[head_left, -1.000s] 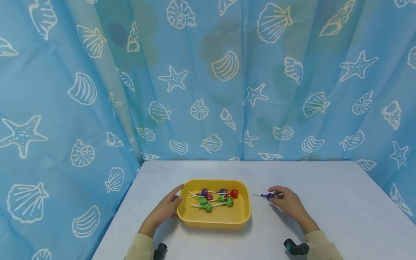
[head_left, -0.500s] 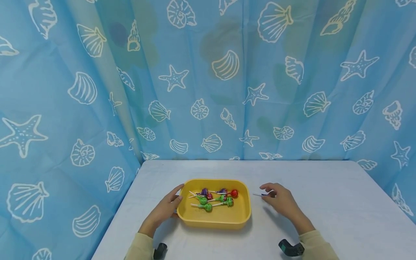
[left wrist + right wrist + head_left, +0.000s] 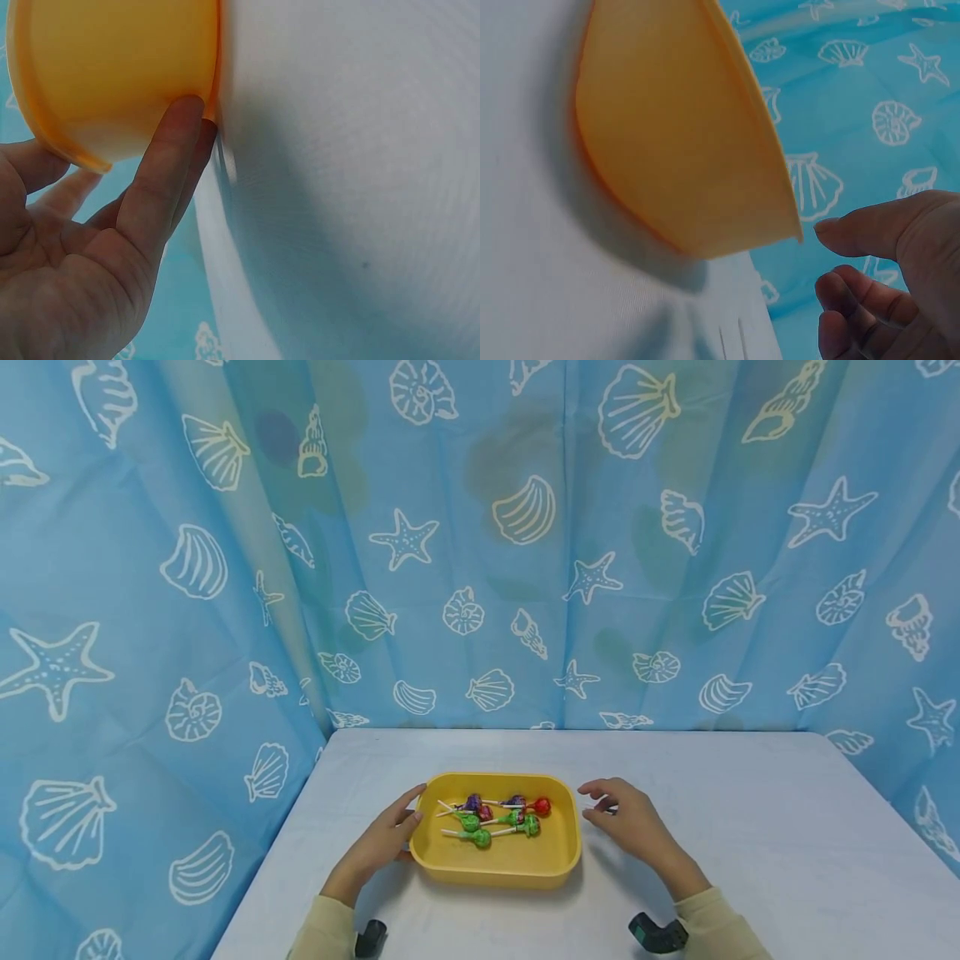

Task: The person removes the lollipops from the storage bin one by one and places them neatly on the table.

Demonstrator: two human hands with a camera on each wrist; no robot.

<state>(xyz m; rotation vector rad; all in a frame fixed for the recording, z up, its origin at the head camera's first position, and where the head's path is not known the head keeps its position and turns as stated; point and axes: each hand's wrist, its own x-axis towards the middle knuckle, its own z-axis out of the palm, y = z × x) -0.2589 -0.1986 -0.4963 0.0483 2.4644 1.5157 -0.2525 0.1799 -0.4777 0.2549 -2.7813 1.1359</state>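
Observation:
A yellow plastic tray (image 3: 517, 867) sits on the table with several wrapped lollipops inside: green ones (image 3: 481, 838), purple ones (image 3: 472, 802) and a red one (image 3: 541, 807). My left hand (image 3: 381, 837) rests against the tray's left end. In the left wrist view its nearly straight fingers (image 3: 154, 176) touch the outer wall and rim. My right hand (image 3: 633, 822) hovers at the right end, thumb and loosely bent fingers spread apart. The right wrist view shows a small gap between the thumb and the tray rim (image 3: 787, 195). Nothing shows between those fingers.
A white cloth covers the table (image 3: 720, 777). Behind it and on the left hangs a blue curtain (image 3: 450, 485) with shell and starfish prints. Dark wrist devices (image 3: 657, 933) sit by both sleeves.
My right hand has moved left to the tray's right end. The purple lollipop seen at its fingers earlier is no longer visible. My left hand and the tray have stayed put.

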